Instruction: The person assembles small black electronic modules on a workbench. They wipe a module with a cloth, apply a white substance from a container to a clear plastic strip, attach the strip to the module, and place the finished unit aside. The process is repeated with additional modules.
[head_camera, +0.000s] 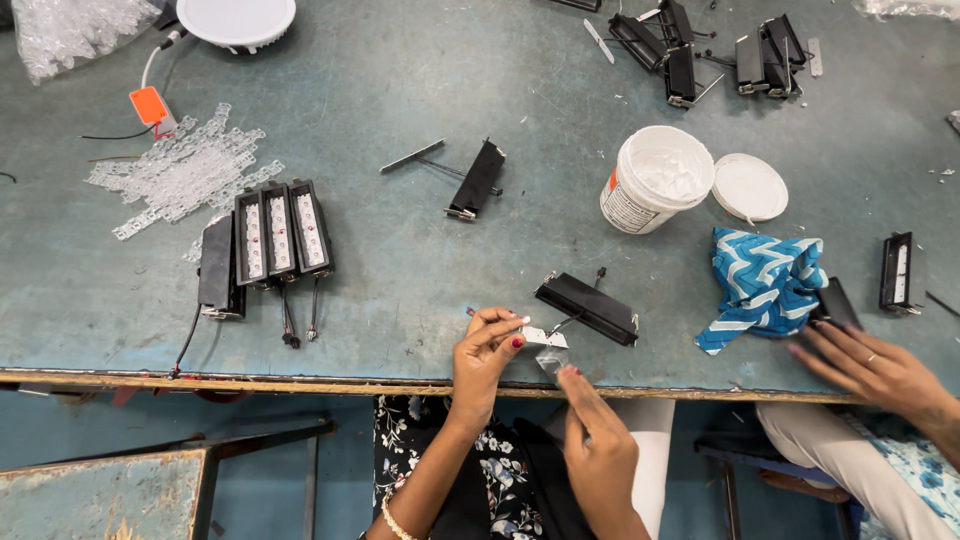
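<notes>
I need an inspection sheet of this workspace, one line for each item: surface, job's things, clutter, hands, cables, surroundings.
Surface: worn blue-green table, scratched, wooden front edge.
Job's things: small white strip pinched in left hand; right hand pulls a clear film below it; black housing lies just beyond.
Clutter: open white tub, its lid, blue patterned cloth, pile of clear lens strips, row of black light modules, more black housings, round white lamp.
Hands: both bare; another person's hand rests near the cloth.
Cables: thin leads hang from the modules.
Surroundings: second table corner below left.
</notes>
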